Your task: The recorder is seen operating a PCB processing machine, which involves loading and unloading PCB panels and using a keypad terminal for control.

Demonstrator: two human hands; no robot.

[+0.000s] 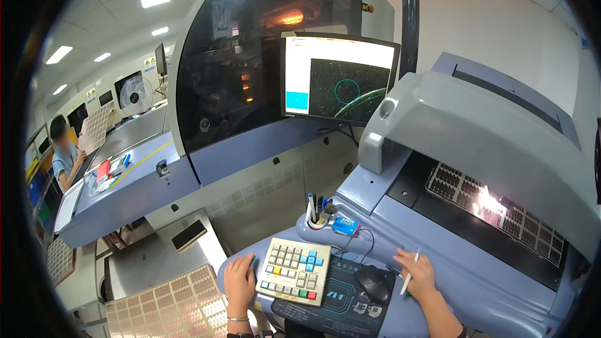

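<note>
Seated at an inspection station, both hands resting on the blue desk beside a keypad.

Nearest, left hand lying flat just left of the cream keypad with coloured keys, fingers released and holding nothing; a copper-toned panel of small circuit boards just beside that wrist. Right hand clenched around a white pen, tip pointing down, just right of the black mouse on its dark mat. Behind the keypad, a cup of pens and a small blue box with a wire. Right of these, a lit tray of parts under a grey hood. Farther back, a monitor showing a teal circle on a dark field, mounted before a dark-windowed machine. Far left, another person at a separate bench.
</note>
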